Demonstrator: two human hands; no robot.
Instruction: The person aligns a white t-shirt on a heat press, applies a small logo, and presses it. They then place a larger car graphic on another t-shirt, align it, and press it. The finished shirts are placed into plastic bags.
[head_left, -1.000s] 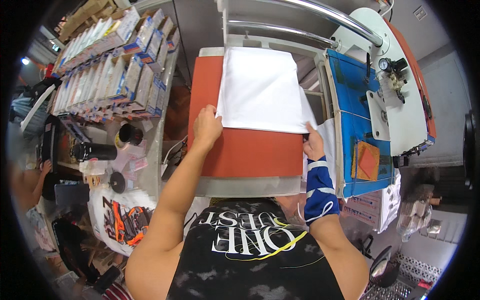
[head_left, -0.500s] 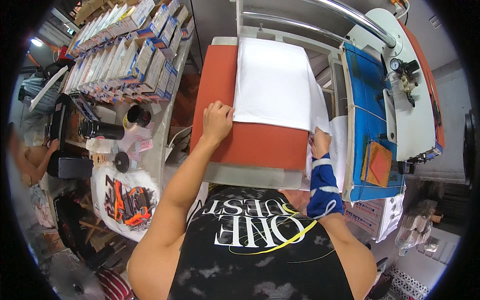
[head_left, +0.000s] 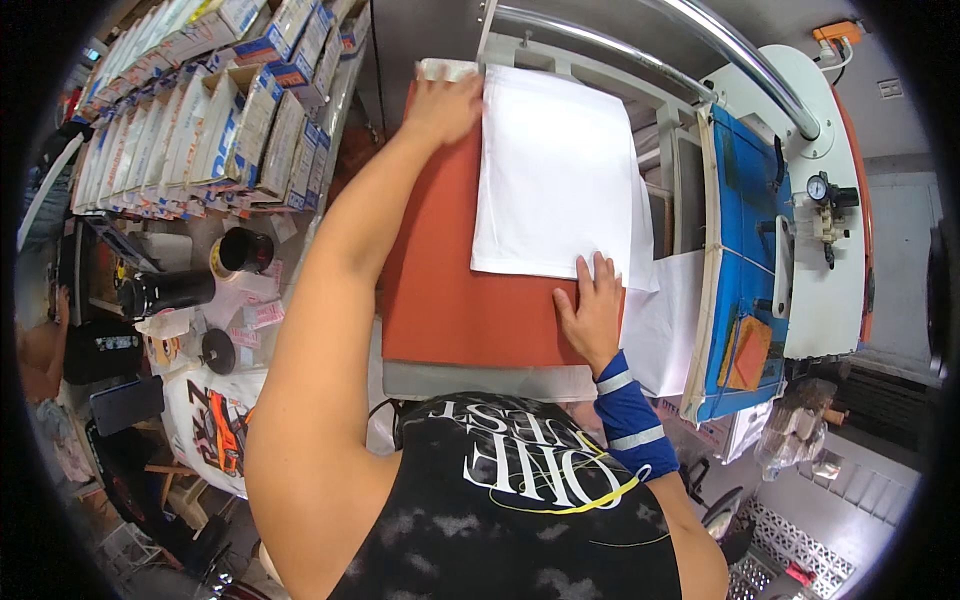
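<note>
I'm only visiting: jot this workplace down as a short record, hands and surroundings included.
White cloth: laid on the reddish pad, leaving its left and near parts uncovered
Left hand: palm down at the pad's far left, beside the cloth
Right hand: fingers spread, at the cloth's near edge by its right corner
Right side: blue panel, round gauge
Left side: rows of boxes

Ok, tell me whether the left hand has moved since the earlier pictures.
Yes: the left hand has moved forward, toward the far left corner of the red press pad.
</note>
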